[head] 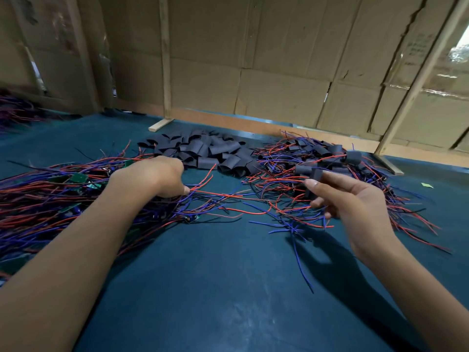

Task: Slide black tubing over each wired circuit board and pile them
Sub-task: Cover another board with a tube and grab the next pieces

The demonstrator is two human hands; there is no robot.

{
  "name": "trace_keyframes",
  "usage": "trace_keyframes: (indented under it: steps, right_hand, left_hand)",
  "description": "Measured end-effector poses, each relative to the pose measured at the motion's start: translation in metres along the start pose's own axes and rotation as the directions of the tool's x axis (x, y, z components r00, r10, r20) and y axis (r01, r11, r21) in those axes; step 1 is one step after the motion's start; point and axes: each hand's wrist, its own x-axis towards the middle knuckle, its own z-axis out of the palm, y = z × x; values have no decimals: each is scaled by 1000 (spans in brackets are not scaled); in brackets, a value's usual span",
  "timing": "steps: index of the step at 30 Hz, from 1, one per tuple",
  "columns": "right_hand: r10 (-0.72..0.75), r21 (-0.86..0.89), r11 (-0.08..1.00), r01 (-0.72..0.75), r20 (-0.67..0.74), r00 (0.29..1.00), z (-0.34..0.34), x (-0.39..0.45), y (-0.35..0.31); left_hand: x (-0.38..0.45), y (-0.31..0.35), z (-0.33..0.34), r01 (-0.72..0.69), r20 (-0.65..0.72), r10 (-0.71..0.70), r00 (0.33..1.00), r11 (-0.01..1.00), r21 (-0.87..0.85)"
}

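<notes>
A heap of bare green circuit boards (78,177) with red, blue and black wires spreads over the left of the table. My left hand (157,174) reaches over its far end, fingers curled down toward the loose black tubing pieces (203,151); what they hold is hidden. My right hand (340,196) pinches a tubed board (313,180), a black sleeve with wires trailing beneath it. Behind it lies the pile of sleeved boards (324,156) with tangled wires.
The dark teal table mat (228,275) stretches toward me. Cardboard walls (253,59) on wooden strips (166,59) close off the back. Another bunch of wires (15,107) lies at the far left. A small green scrap (426,184) sits at the right.
</notes>
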Motion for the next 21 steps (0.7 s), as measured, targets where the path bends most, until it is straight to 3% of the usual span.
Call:
trace_keyframes:
  steps: [7,10,13,17,21]
  right_hand:
    - [10,-26,1000,-10,-16,1000,7,-3,1]
    - [10,-18,1000,-11,-22,1000,7,-3,3]
    - [6,-19,1000,-6,-20,1000,7,-3,3]
    - [18,-9,1000,-18,-17,1000,7,-2,3]
    - [61,80,995,-60,-12,998,8,-2,2]
  left_hand:
    - [-2,15,11,-3,-254,-36,967,989,-151]
    - [4,21,20,44,-302,-78,950,992,-116]
    - [7,15,18,82,-245,-91,965,995,-50]
    - [9,8,12,17,-111,-14,994,1000,23]
    - [7,8,14,-10,-123,11,992,1000,8]
